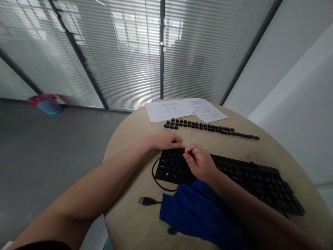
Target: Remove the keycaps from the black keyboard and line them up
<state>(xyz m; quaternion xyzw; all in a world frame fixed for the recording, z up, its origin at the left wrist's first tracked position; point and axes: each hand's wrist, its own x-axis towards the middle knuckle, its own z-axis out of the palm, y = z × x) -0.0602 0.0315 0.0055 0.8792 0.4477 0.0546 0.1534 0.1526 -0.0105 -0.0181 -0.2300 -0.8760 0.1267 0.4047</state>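
Observation:
A black keyboard [171,166] lies on the round wooden table, with keys missing from part of its upper left. At its upper left edge, my left hand [166,140] rests with curled fingers, gripping the keyboard there. Over the keyboard's left part, my right hand [199,164] is closed around what looks like a wire keycap puller [197,147]; its thin wire ends stick up past the fingers, and the rest is hidden. Behind both hands, loose black keycaps [200,125] stand lined up in rows.
Printed sheets of paper [169,109] lie at the table's [125,139] far side. In front of the keyboard are a crumpled blue cloth [189,211] and a USB plug [148,201] on its cable. A red and blue basket [48,105] stands on the floor at left.

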